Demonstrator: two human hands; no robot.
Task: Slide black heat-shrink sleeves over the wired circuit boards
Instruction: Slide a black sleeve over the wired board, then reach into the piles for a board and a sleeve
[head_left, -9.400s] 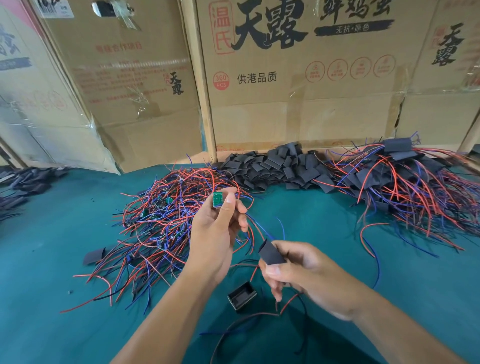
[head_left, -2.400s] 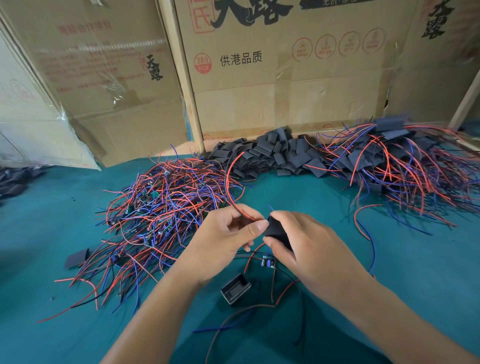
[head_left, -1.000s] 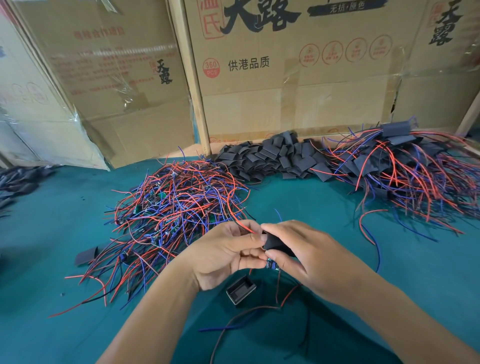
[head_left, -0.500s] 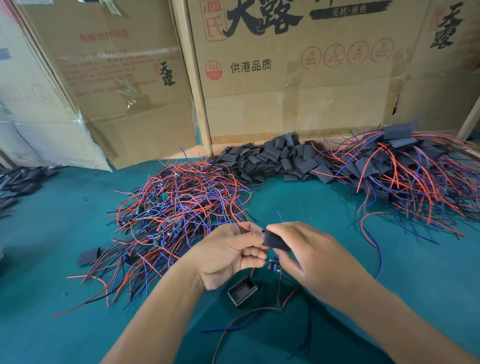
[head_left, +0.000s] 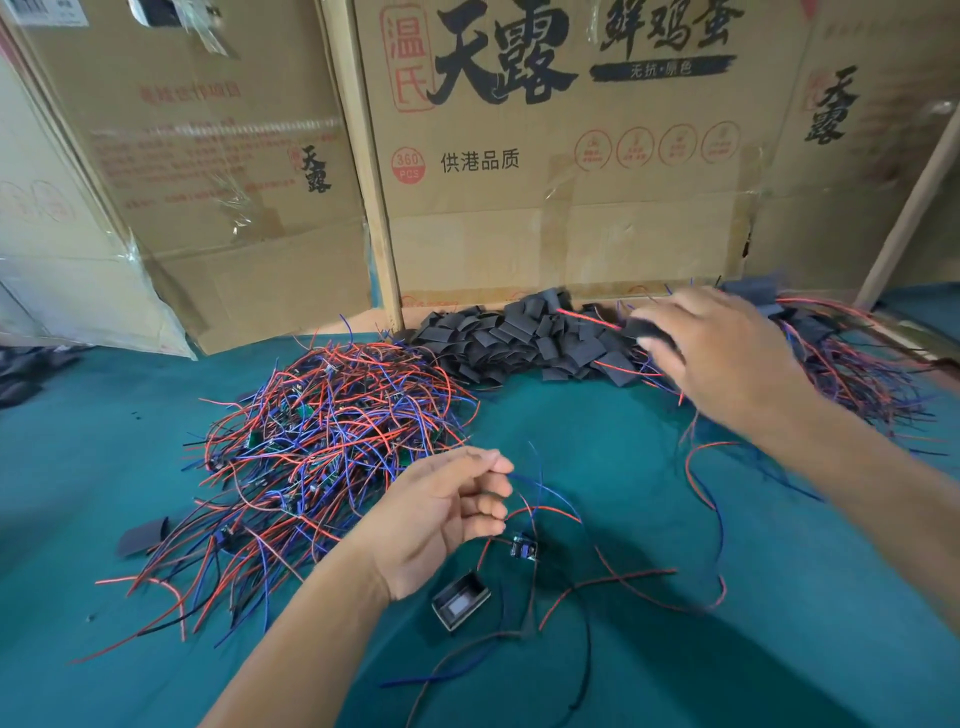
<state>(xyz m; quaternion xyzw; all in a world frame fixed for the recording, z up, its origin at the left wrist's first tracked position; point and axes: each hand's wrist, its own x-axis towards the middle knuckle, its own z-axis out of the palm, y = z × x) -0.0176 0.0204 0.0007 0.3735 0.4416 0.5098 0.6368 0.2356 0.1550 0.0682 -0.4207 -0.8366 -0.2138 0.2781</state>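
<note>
A: In the head view, the right hand (head_left: 727, 358) pinches a sleeved board (head_left: 647, 328), its red wire trailing out, over the finished heap (head_left: 852, 364) beyond it.

B: And the left hand (head_left: 441, 519)?

A: Loosely curled, holding nothing I can make out (wires cross just past its fingertips). Risk, I'd judge: the sleeve slips off when dropped, or lands among the empty sleeves (head_left: 519, 338) beside the right hand.
</note>
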